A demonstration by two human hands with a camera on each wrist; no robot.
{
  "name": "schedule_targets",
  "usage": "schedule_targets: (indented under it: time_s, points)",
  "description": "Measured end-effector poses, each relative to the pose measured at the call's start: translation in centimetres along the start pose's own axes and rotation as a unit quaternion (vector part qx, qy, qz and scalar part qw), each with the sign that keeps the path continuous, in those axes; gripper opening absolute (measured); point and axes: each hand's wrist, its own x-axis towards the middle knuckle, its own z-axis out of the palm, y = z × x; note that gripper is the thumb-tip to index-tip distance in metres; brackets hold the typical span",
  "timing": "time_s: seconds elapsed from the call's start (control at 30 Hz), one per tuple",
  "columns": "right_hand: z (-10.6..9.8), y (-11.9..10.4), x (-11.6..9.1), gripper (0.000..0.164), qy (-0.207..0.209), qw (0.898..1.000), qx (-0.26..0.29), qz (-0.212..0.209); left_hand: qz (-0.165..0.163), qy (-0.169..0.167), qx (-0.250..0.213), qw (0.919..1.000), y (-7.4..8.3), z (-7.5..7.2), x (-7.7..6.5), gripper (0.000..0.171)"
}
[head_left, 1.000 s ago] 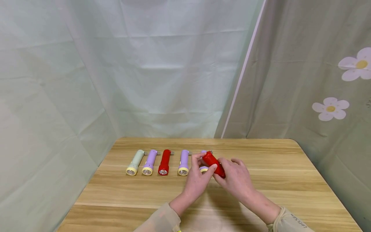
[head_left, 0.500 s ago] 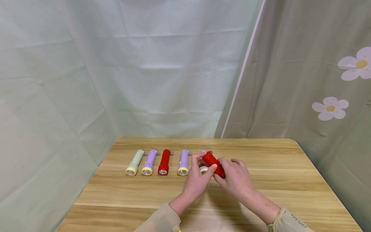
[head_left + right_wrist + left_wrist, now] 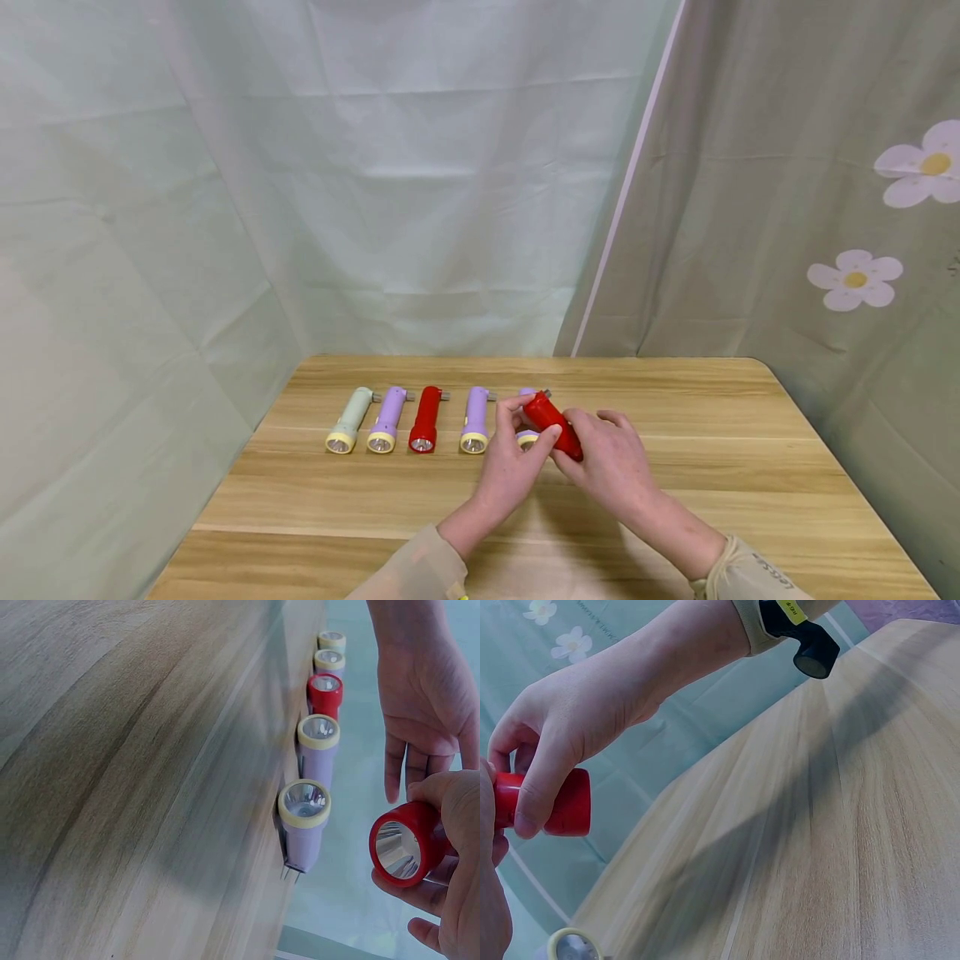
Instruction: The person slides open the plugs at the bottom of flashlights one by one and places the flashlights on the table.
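A red flashlight [image 3: 553, 423] is held up over the table between both hands. My left hand [image 3: 510, 462] pinches its narrow tail end between thumb and fingers. The right hand [image 3: 618, 462] grips the wider lamp end, with the thumb along its side. In the right wrist view the silver reflector [image 3: 397, 849] faces out of the red rim, with the right hand's fingers curled round behind it. The left wrist view shows the right hand [image 3: 562, 735] on the flashlight's head [image 3: 571, 802]. Just behind the hands, a purple flashlight [image 3: 528, 437] is partly hidden.
Left of the hands, more flashlights lie in a row: pale green [image 3: 352, 421], purple [image 3: 388, 421], red [image 3: 427, 417] and purple [image 3: 476, 417]. Plug prongs stick out at their tail ends. The wooden table [image 3: 712, 467] is backed by a hanging curtain [image 3: 465, 208].
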Motion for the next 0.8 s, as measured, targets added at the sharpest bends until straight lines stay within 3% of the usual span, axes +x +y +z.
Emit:
schedule_targets:
  time_s: [0.8]
  points:
    - [0.05, 0.13, -0.19, 0.036, -0.004, 1.0, -0.001, 0.002, -0.01, -0.008, 0.015, 0.9998, -0.11, 0.04, -0.14, 0.054]
